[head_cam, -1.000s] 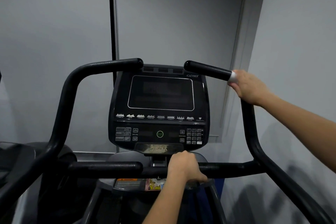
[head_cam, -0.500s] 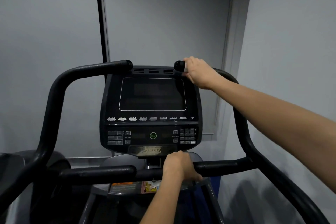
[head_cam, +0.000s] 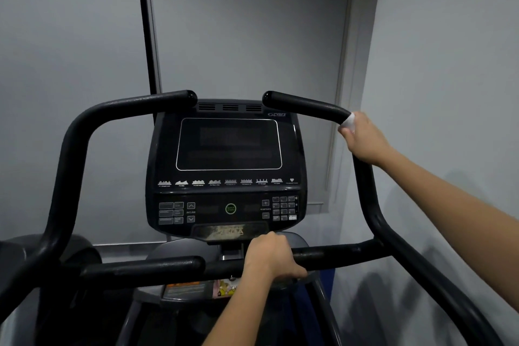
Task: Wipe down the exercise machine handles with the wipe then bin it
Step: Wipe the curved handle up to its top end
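Note:
The black right handle (head_cam: 306, 106) of the exercise machine curves from beside the console down to the right. My right hand (head_cam: 366, 139) grips it at the bend, with a white wipe (head_cam: 348, 121) wrapped round the bar under my fingers; only its edge shows. My left hand (head_cam: 271, 257) grips the black lower crossbar (head_cam: 140, 270) just below the console. The left handle (head_cam: 134, 105) is bare.
The black console (head_cam: 229, 171) with a dark screen and keypad stands between the handles. A grey wall (head_cam: 449, 64) is close on the right, and grey panels with a black vertical strip (head_cam: 146, 36) are behind. A dark machine part (head_cam: 16, 253) sits at the lower left.
My right hand has slid with the wipe from the tip of the right handle back down to its bend. My left hand stays on the crossbar.

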Action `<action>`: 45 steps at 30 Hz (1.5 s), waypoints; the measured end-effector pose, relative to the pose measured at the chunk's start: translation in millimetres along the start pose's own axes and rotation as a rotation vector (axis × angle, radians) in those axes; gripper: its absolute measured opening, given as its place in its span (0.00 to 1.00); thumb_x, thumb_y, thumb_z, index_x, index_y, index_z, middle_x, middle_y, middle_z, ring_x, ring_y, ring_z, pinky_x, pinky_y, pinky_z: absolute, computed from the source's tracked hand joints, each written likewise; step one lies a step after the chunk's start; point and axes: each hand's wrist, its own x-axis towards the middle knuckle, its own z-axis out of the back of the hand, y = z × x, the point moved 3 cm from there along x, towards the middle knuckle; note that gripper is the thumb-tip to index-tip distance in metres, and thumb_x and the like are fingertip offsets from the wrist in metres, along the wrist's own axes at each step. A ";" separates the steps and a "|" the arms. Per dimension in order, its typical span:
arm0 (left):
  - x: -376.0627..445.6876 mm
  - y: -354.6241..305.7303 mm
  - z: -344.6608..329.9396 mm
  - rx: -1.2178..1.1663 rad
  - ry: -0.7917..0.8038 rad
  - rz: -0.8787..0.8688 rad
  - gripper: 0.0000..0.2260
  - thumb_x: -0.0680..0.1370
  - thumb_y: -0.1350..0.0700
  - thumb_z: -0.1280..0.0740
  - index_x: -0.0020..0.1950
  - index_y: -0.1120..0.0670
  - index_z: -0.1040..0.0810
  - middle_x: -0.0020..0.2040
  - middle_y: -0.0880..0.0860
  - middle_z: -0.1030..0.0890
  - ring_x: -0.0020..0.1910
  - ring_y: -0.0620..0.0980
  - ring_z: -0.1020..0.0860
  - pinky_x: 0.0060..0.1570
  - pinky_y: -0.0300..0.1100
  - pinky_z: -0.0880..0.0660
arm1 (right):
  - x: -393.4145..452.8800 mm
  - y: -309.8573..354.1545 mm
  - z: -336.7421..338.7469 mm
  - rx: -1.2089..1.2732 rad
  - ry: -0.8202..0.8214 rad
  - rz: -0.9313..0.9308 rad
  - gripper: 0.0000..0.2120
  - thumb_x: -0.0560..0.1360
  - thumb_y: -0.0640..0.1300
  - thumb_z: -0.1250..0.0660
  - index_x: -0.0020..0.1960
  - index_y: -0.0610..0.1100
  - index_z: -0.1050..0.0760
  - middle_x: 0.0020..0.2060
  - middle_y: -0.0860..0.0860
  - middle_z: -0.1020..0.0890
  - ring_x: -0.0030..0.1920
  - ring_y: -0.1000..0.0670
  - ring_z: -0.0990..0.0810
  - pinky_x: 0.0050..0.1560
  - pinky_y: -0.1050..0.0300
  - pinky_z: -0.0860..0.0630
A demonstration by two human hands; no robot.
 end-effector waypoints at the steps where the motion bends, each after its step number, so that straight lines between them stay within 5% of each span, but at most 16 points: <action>1: 0.1 0.3 -0.1 -0.003 0.000 -0.002 0.23 0.69 0.36 0.29 0.50 0.55 0.18 0.45 0.52 0.18 0.44 0.54 0.20 0.45 0.45 0.24 | -5.9 -4.1 -3.5 0.046 0.002 -0.061 0.16 0.82 0.47 0.38 0.65 0.38 0.34 0.51 0.41 0.24 0.49 0.39 0.24 0.46 0.50 0.31; 7: -0.3 -0.7 -0.4 -0.002 0.010 -0.024 0.22 0.69 0.37 0.29 0.47 0.55 0.19 0.43 0.52 0.20 0.40 0.53 0.23 0.44 0.45 0.23 | -13.7 -17.1 -14.1 0.091 -0.032 -0.166 0.18 0.82 0.47 0.38 0.64 0.34 0.35 0.51 0.37 0.23 0.46 0.39 0.23 0.42 0.51 0.30; 11: 2.3 -1.3 3.3 -0.006 0.030 -0.034 0.21 0.71 0.37 0.28 0.47 0.55 0.22 0.43 0.53 0.23 0.40 0.54 0.25 0.43 0.46 0.25 | 19.8 22.3 -11.9 -0.162 -0.099 0.140 0.17 0.80 0.39 0.35 0.65 0.34 0.32 0.59 0.35 0.26 0.56 0.35 0.27 0.55 0.44 0.29; 15: 6.4 1.0 2.3 -0.045 0.025 -0.039 0.23 0.71 0.37 0.27 0.50 0.56 0.19 0.44 0.53 0.24 0.41 0.54 0.24 0.45 0.47 0.23 | 34.3 56.8 -13.3 -0.415 -0.053 0.409 0.20 0.78 0.37 0.33 0.67 0.34 0.33 0.57 0.37 0.26 0.55 0.37 0.27 0.57 0.43 0.28; 20: 3.7 -1.1 1.3 -0.021 0.029 -0.019 0.30 0.71 0.34 0.27 0.60 0.57 0.19 0.54 0.56 0.18 0.53 0.57 0.18 0.51 0.48 0.23 | 39.1 111.5 -24.9 -0.384 -0.003 0.575 0.23 0.78 0.37 0.33 0.71 0.34 0.34 0.58 0.37 0.25 0.56 0.37 0.26 0.59 0.44 0.30; 23: 1.2 -1.7 2.1 0.010 0.048 -0.022 0.26 0.71 0.34 0.28 0.55 0.55 0.20 0.51 0.55 0.18 0.49 0.56 0.19 0.46 0.45 0.26 | 49.5 161.5 -44.1 -0.349 0.043 0.636 0.26 0.79 0.40 0.33 0.74 0.35 0.37 0.62 0.37 0.26 0.61 0.37 0.27 0.64 0.47 0.33; 26: -2.3 -1.0 4.9 0.015 0.042 -0.017 0.23 0.72 0.34 0.30 0.47 0.54 0.25 0.43 0.52 0.23 0.42 0.54 0.25 0.44 0.44 0.27 | 51.5 172.7 -45.5 -0.349 0.046 0.627 0.24 0.79 0.39 0.34 0.73 0.37 0.36 0.62 0.40 0.25 0.62 0.39 0.26 0.63 0.47 0.30; 30: -2.7 -0.8 4.9 0.009 0.058 0.007 0.23 0.72 0.37 0.29 0.55 0.54 0.19 0.51 0.54 0.17 0.47 0.55 0.19 0.45 0.43 0.26 | 47.5 142.7 -30.7 -0.341 0.031 0.534 0.22 0.76 0.41 0.33 0.69 0.41 0.32 0.63 0.44 0.23 0.61 0.40 0.24 0.57 0.47 0.27; 33: -3.3 0.0 2.5 -0.001 -0.002 -0.016 0.22 0.72 0.37 0.28 0.51 0.54 0.19 0.47 0.55 0.20 0.47 0.56 0.19 0.44 0.43 0.27 | 45.6 111.9 -22.4 -0.318 0.010 0.476 0.19 0.75 0.42 0.33 0.65 0.44 0.29 0.59 0.45 0.21 0.57 0.40 0.22 0.51 0.49 0.26; 39: -1.3 0.8 1.4 -0.004 -0.011 -0.035 0.19 0.69 0.37 0.29 0.43 0.53 0.23 0.42 0.52 0.22 0.41 0.55 0.23 0.42 0.44 0.26 | 25.4 33.8 6.1 -0.279 0.028 0.265 0.07 0.74 0.38 0.36 0.52 0.42 0.29 0.48 0.44 0.23 0.42 0.41 0.23 0.38 0.50 0.27; 45: 4.8 0.5 -1.2 0.001 0.009 -0.053 0.21 0.70 0.36 0.28 0.46 0.54 0.23 0.44 0.53 0.23 0.41 0.53 0.25 0.44 0.45 0.25 | 31.1 36.1 3.0 -0.274 0.037 0.195 0.10 0.78 0.40 0.34 0.55 0.40 0.33 0.52 0.40 0.25 0.49 0.38 0.24 0.46 0.48 0.28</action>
